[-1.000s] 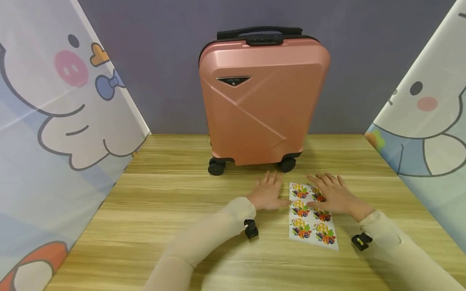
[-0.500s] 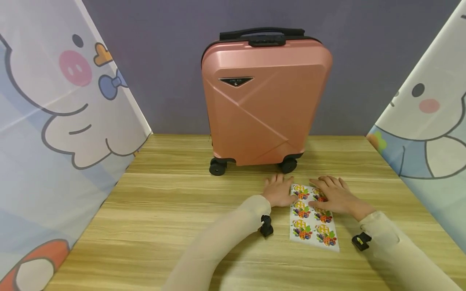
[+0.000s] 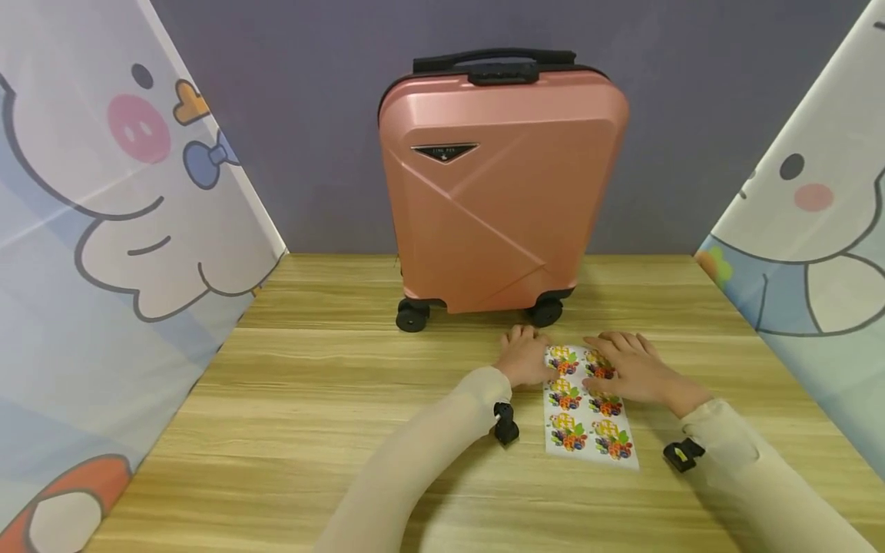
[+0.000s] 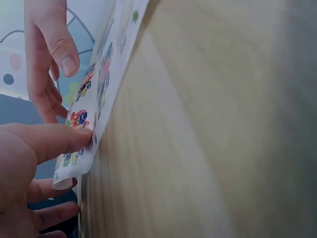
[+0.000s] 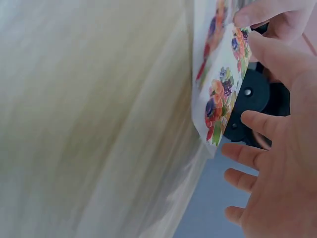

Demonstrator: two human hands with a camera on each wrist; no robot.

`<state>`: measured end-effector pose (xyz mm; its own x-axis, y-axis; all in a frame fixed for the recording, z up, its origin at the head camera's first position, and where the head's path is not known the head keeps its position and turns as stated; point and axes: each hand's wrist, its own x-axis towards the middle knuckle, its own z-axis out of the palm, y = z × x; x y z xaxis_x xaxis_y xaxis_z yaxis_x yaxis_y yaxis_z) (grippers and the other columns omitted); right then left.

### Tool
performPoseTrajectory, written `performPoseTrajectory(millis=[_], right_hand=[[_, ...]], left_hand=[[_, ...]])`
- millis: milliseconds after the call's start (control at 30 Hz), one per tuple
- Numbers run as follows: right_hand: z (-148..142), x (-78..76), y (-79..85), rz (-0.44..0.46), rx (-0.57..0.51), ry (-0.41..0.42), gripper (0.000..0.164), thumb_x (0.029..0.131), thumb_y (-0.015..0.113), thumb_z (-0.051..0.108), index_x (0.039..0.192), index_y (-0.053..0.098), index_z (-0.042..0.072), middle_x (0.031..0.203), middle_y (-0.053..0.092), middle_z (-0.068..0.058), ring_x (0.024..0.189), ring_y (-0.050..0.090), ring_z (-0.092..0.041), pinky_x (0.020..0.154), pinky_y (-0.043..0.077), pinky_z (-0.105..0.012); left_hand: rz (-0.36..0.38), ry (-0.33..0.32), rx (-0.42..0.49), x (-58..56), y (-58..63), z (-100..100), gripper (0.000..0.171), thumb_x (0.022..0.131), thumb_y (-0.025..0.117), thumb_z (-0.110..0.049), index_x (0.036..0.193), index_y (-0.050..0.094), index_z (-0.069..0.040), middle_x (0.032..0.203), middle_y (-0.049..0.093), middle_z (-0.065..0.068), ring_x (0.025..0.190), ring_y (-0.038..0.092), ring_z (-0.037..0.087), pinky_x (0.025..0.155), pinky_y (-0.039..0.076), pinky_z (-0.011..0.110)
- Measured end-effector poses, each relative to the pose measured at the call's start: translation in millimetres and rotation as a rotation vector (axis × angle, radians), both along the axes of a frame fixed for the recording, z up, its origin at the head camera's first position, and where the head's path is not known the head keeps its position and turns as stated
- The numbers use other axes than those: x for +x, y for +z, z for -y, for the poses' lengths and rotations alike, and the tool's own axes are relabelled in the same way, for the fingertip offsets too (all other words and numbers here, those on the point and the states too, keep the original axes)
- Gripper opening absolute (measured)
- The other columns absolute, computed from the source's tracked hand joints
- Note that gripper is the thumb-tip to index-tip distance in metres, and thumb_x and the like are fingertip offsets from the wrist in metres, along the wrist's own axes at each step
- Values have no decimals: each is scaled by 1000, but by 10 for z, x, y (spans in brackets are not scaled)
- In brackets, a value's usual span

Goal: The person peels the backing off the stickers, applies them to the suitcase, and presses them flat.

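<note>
A white sticker sheet (image 3: 586,421) printed with several colourful fruit designs lies on the wooden table, in front of the suitcase (image 3: 505,192). My left hand (image 3: 523,359) pinches its far left edge. In the left wrist view the thumb (image 4: 64,140) presses on the printed side and a fingertip shows beneath the curled corner (image 4: 63,183). My right hand (image 3: 639,372) has its fingers spread over the far right part of the sheet. In the right wrist view its thumb lies near the sheet while the other fingers (image 5: 242,154) are loosely extended, gripping nothing.
The pink hard-shell suitcase stands upright on black wheels (image 3: 546,311) just beyond the hands. Behind it rises a grey wall (image 3: 325,153). Cartoon-printed panels (image 3: 138,230) flank the table (image 3: 290,430) on both sides.
My left hand has moved right to the sheet's edge, and its fingers have curled onto it. The sheet has shifted very slightly left. My right hand stays almost in place.
</note>
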<state>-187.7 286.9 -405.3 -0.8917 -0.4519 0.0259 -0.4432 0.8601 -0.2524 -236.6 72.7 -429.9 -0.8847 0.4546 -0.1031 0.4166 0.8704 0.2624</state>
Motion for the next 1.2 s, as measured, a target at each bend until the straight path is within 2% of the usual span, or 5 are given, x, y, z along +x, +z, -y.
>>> performPoseTrajectory(millis=[167, 267, 467, 867, 1200], right_hand=[[111, -18, 64, -111, -27, 50, 64, 95, 67, 38, 142, 49, -1, 137, 48, -28, 127, 39, -51, 101, 27, -73], [178, -53, 58, -233, -57, 103, 53, 93, 71, 26, 135, 56, -2, 129, 55, -26, 119, 48, -48, 95, 37, -70], [348, -110, 77, -496, -150, 194, 41, 81, 78, 5, 118, 64, -7, 110, 62, -22, 101, 57, -43, 84, 49, -60], [673, -82, 324, -590, -288, 168, 27, 80, 78, -3, 106, 69, -5, 99, 65, -17, 94, 56, -37, 81, 46, -54], [852, -53, 457, -674, -337, 170, 25, 77, 82, 0, 100, 73, 0, 98, 66, -17, 93, 54, -38, 72, 40, -53]], left_hand=[[-42, 23, 44, 7, 106, 100, 52, 88, 72, -50, 135, 62, -30, 135, 55, -6, 129, 42, 23, 100, 33, 44], [-42, 22, 127, -2, 144, 169, 45, 90, 73, -45, 130, 66, -27, 112, 66, -9, 111, 56, 16, 96, 36, 43], [43, -25, 411, -59, 179, 295, 31, 92, 75, -24, 118, 71, -10, 84, 63, -5, 68, 56, 7, 67, 47, 23], [217, -47, 813, -81, 349, 560, 25, 87, 79, -12, 109, 72, -4, 85, 64, 0, 75, 62, 9, 65, 54, 22], [413, -99, 1061, -15, 517, 772, 30, 89, 74, -3, 118, 67, 2, 96, 73, 9, 76, 70, 16, 85, 56, 54]])
